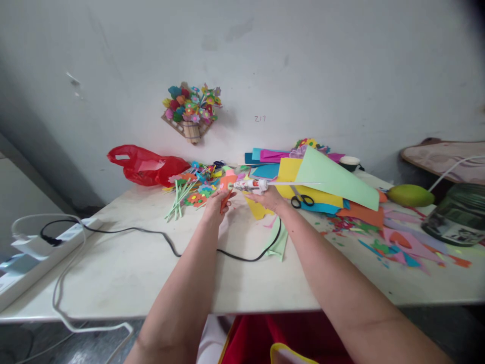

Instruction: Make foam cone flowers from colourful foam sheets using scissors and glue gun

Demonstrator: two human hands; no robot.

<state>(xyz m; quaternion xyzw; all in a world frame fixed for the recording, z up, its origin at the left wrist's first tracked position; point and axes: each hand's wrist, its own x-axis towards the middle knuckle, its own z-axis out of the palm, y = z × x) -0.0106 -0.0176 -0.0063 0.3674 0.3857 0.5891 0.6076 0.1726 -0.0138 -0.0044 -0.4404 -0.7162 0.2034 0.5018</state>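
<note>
My left hand (216, 203) is closed around an orange foam piece (227, 183) with a small flower on it. My right hand (270, 198) grips a white glue gun (248, 186). A long pale glue stick (297, 183) runs out of its back to the right. The gun's nozzle points left and comes up to the orange piece; whether they touch I cannot tell. A black cord (248, 260) loops from below my right hand across the table. Close to my right wrist lie black-handled scissors (302, 200), on yellow foam sheets (287, 174).
Green stems (177, 202), foam flowers (197, 199) and a red plastic bag (147, 167) lie to the left. A power strip (64, 235) sits at the left edge. On the right are a green sheet (337, 177), scraps (407, 242), a yellow-green fruit (410, 195) and a glass jar (458, 215).
</note>
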